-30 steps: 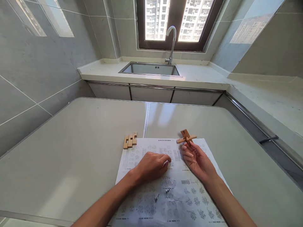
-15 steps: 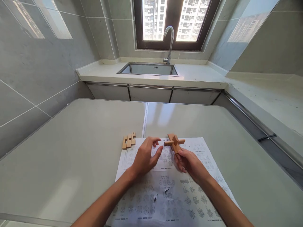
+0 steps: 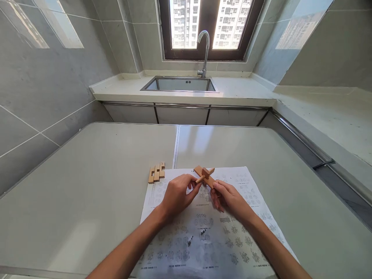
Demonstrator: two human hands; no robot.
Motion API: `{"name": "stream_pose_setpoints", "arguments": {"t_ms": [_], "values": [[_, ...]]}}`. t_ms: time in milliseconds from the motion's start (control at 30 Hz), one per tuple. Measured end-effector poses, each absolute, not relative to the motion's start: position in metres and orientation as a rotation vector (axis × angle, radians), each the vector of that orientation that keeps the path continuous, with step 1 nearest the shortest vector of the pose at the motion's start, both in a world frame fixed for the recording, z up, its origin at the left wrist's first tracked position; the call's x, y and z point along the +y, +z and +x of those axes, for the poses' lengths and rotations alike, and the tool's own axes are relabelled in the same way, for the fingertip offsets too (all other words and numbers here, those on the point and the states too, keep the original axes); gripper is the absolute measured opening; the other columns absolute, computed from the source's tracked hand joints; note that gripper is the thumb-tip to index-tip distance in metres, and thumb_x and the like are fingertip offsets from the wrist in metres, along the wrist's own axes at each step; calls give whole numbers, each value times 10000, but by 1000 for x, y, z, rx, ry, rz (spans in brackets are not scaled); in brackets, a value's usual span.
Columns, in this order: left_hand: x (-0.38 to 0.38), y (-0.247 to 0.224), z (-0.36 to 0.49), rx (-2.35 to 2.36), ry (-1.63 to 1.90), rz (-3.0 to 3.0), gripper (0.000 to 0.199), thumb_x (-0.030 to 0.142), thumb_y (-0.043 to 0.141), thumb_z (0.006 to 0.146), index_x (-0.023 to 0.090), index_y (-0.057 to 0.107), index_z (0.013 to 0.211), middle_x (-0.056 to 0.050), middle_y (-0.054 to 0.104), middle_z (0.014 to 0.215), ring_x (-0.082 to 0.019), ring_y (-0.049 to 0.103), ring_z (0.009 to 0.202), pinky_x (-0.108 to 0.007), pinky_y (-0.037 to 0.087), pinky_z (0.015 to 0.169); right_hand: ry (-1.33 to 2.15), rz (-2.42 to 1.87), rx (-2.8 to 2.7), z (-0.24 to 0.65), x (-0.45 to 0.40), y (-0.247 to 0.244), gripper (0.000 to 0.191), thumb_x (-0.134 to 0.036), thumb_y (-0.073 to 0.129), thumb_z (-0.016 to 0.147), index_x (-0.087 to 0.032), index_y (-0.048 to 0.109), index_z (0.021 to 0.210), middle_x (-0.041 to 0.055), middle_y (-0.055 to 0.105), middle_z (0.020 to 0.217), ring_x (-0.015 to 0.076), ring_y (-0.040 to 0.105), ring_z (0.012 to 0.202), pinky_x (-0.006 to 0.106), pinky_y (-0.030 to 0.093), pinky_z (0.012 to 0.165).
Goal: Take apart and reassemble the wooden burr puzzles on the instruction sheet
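Above the printed instruction sheet [image 3: 174, 209], a cross-shaped wooden puzzle [image 3: 205, 174] made of interlocked pieces is held up between both hands. My right hand [image 3: 228, 197] grips the near end of its long flat piece. My left hand [image 3: 180, 193] pinches the left end of the thin crossing piece between thumb and fingers. Several loose notched wooden puzzle pieces [image 3: 157, 173] lie side by side at the sheet's upper left corner, partly on the table. Small dark marks or tears show on the lower middle of the paper.
The pale table [image 3: 87, 186] has a seam running down its middle. Beyond it stand a counter [image 3: 116, 88] with a sink [image 3: 177, 84] and a faucet [image 3: 205, 50] below a window. Tiled walls rise on both sides, and another counter [image 3: 325, 116] runs along the right.
My left fingers have closed on the crossing piece, where they were apart from it before. The wooden puzzle has turned and shifted left, its far end now pointing up-left. The loose pieces stay put.
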State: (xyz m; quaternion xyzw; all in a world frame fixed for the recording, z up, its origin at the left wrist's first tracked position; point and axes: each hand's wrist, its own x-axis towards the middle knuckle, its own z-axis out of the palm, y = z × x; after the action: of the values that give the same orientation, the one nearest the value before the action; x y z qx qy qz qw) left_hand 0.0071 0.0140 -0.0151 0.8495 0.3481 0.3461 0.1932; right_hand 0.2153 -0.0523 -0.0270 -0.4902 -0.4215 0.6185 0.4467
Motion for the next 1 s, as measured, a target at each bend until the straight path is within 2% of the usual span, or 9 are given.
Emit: {"name": "stream_pose_setpoints", "arguments": {"t_ms": [167,367,500,700,1000], "values": [[12,-15,9,968,991,2453,208,300,605,1000,194,631,823,10,679,712,-119,595,609,-246,445,608,1280,-1370,-1171,215,-53,-28,497,-668,526,1000,-234,539,756,-35,608,536,120,468,404,263,392,487],[11,-17,9,988,953,2499,219,261,636,962,199,597,756,43,650,626,-99,560,522,-235,412,572,1231,-1499,-1234,214,-55,-19,490,-662,509,1006,-256,477,732,-69,543,429,110,364,296,257,280,384],[13,-18,10,992,939,2543,248,262,632,959,202,570,727,54,617,585,-95,532,489,-239,386,550,1199,-1537,-1259,215,-56,-16,477,-656,507,1004,-258,485,742,-77,517,389,115,358,279,254,272,370],[14,-19,11,956,985,2598,254,215,644,929,205,540,698,56,605,568,-97,532,482,-249,373,543,1229,-1486,-1187,216,-56,-15,466,-639,550,990,-243,510,749,-73,534,413,107,398,297,231,305,371],[11,-16,12,902,1083,2650,226,171,641,898,208,547,697,57,619,559,-99,540,472,-253,379,552,1293,-1240,-926,214,-52,-23,454,-590,656,955,-224,510,732,-81,494,513,71,398,326,189,271,315]]}}
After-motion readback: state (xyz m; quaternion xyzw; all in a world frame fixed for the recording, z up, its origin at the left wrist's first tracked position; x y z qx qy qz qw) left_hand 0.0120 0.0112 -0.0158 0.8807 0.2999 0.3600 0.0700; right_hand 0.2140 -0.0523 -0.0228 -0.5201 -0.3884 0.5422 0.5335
